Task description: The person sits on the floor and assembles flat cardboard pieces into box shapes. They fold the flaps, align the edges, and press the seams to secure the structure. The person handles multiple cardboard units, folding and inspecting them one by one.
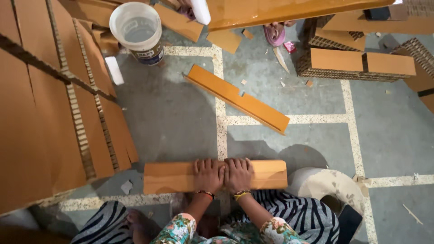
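A long orange cardboard-covered strip (167,177) lies across the grey floor just in front of me. My left hand (208,174) and my right hand (238,173) rest side by side on its middle, palms down and fingers pressed flat against its top. Each wrist wears a bangle. A second orange strip (237,98) with a notch in one edge lies diagonally on the floor farther away, apart from both hands. My knees in striped cloth show below the strip.
Large honeycomb cardboard panels (49,113) lean at the left. A white bucket (138,30) stands at the top left. Stacked honeycomb blocks (361,63) sit at the top right, a long orange board (289,11) at the top. A round beige object (327,185) lies at my right.
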